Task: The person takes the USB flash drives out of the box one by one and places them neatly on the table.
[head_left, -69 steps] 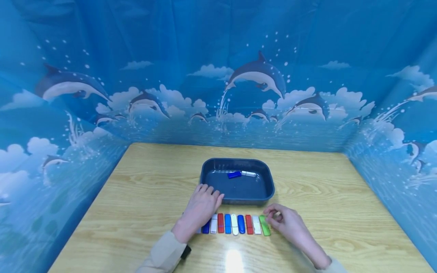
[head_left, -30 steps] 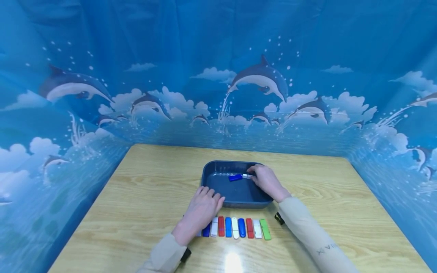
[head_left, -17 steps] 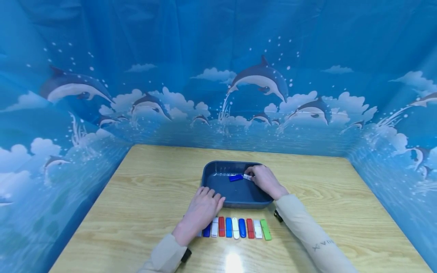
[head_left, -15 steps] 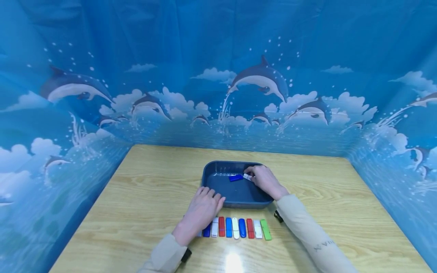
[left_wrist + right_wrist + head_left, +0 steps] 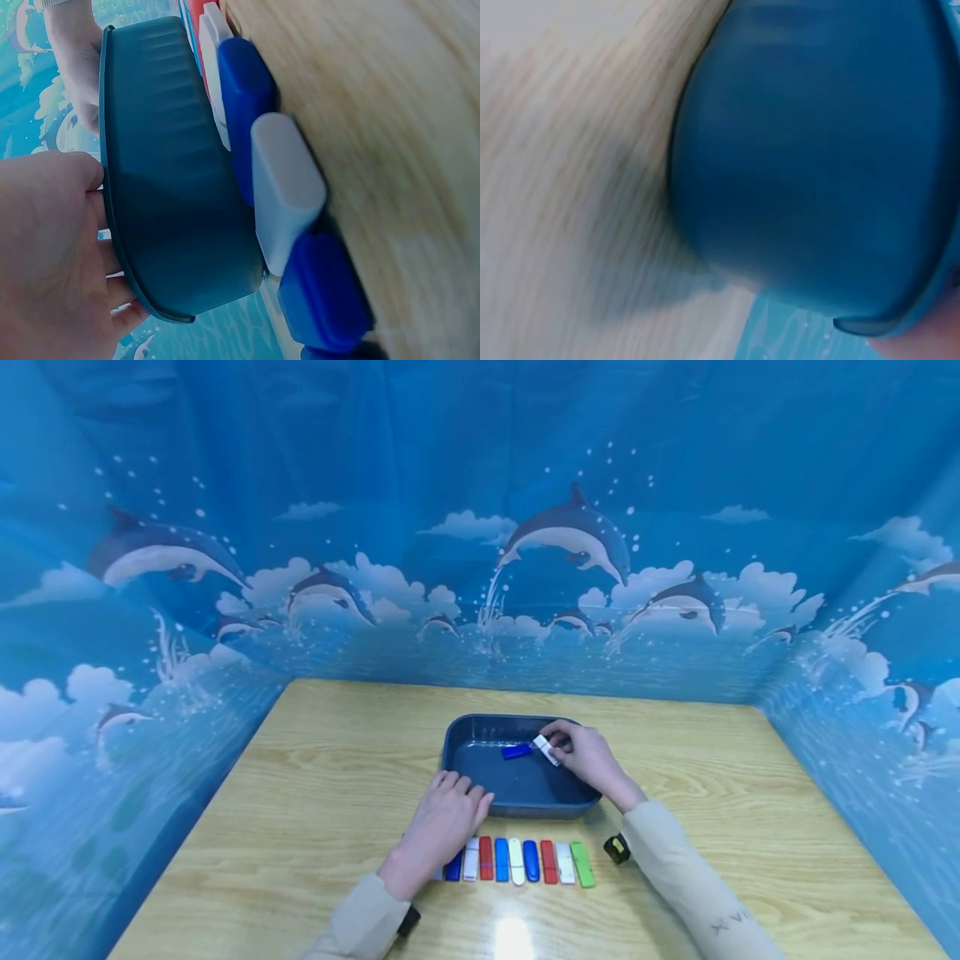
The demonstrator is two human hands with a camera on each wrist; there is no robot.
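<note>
In the head view my right hand (image 5: 588, 755) pinches a white USB flash drive (image 5: 547, 751), tilted over the right part of the dark blue tray (image 5: 525, 810). A blue USB flash drive (image 5: 516, 752) lies in the tray just left of it. My left hand (image 5: 444, 817) grips the tray's near left corner. In the left wrist view that hand's fingers (image 5: 109, 255) reach over the rim, their tips hidden behind it. Below the tray runs a row of USB flash drives, from a green one (image 5: 582, 865) leftward past a red one (image 5: 549, 862); my left hand covers the row's left end.
The tray stands on a wood-grain table (image 5: 337, 743). A blue curtain (image 5: 450, 460) printed with dolphins encloses the back and sides. The right wrist view shows mainly the tray's outer wall (image 5: 810, 150) and tabletop.
My right hand has moved from beside the green flash drive into the tray and taken hold of the white one, now raised and turned. My left hand has stayed on the tray corner.
</note>
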